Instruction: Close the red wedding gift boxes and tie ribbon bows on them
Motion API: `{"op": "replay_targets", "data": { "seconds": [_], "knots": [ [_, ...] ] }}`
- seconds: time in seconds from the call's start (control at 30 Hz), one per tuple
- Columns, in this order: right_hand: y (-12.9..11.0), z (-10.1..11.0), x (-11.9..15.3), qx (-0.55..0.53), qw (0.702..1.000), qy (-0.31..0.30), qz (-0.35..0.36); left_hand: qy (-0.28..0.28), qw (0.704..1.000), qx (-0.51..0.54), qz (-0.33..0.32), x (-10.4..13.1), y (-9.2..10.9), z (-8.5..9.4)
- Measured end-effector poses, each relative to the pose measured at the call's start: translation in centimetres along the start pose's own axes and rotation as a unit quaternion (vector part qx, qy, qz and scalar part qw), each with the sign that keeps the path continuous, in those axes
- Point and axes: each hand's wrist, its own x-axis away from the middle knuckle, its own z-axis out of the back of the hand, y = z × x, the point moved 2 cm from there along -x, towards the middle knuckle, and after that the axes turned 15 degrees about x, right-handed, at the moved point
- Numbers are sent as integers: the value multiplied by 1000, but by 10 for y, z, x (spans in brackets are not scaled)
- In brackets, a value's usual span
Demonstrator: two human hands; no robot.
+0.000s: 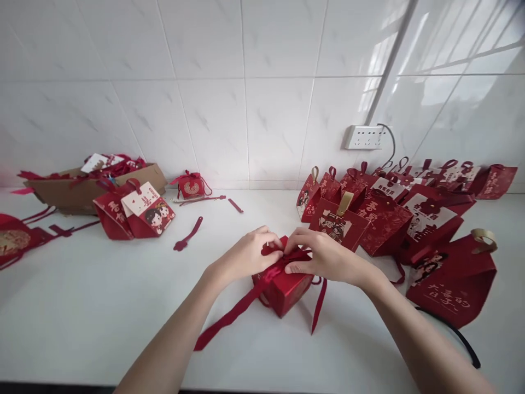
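A small red gift box (285,293) stands on the white counter in front of me, with a dark red ribbon (233,314) around its top. My left hand (250,251) is closed in a pinch on the ribbon at the box's top left. From the other side, my right hand (322,254) pinches the ribbon at the top, its thumb and fingers close to my left fingertips. One long ribbon tail runs toward the front left, and a shorter one hangs down at the right. My fingers partly hide the knot or loop between them.
Several red gift boxes (383,221) with loop handles crowd the right side. At left are a cardboard box (61,194) of red pieces, two gift boxes (150,213), and a small red bag (191,186). A loose red strap (191,234) lies nearby. A power strip (363,138) is on the tiled wall.
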Motion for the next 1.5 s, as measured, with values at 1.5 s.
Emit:
{"op": "replay_targets", "data": {
  "seconds": [1.5],
  "knots": [
    [15, -9, 3, -180, 983, 19, 39, 77, 997, -4, -11, 5, 13, -17]
  ]
}}
